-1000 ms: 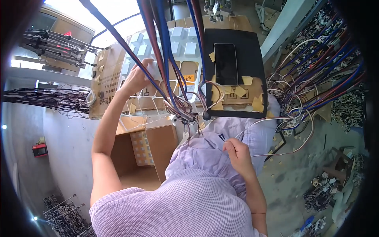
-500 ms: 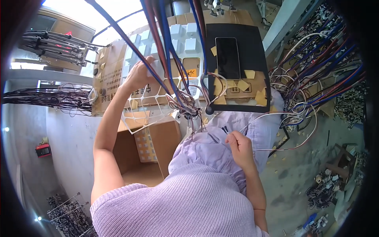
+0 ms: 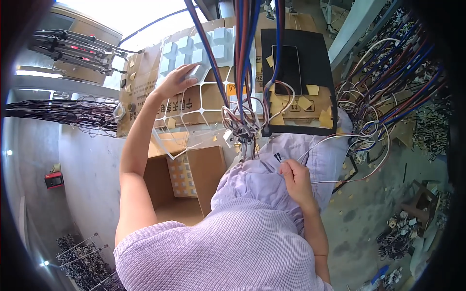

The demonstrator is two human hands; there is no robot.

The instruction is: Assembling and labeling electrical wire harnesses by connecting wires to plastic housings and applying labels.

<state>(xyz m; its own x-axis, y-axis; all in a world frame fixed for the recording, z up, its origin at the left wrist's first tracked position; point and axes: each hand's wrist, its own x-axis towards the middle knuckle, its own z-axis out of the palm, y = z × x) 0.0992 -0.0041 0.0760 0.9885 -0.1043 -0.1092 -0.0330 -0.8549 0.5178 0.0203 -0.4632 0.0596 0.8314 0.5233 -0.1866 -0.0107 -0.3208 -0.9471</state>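
Note:
My left hand (image 3: 177, 83) reaches over the cardboard-covered table, its thumb and fingers closed on a pale grey block (image 3: 195, 73). This block sits in a white grid sheet (image 3: 201, 111), at the near edge of several similar blocks (image 3: 219, 52). Nearer to me, the grid's cells hold no blocks. Low over my lap, my right hand (image 3: 297, 183) is closed around a thin white wire (image 3: 335, 181) that trails off to the right. Two small black tips (image 3: 277, 156) show beside its fingers. What lies inside the right fist is hidden.
Red, blue and white cables (image 3: 244, 119) hang in front of the table. A dark phone (image 3: 287, 70) lies on a black board (image 3: 315, 56) with yellow scraps. An open cardboard box (image 3: 206, 169) stands below. Wire bundles (image 3: 398, 104) hang at right, more (image 3: 63, 111) at left.
My left hand has moved slightly right and nearer with its fingers on the block. The hanging cables have shifted right in the view. My right hand has stayed almost still.

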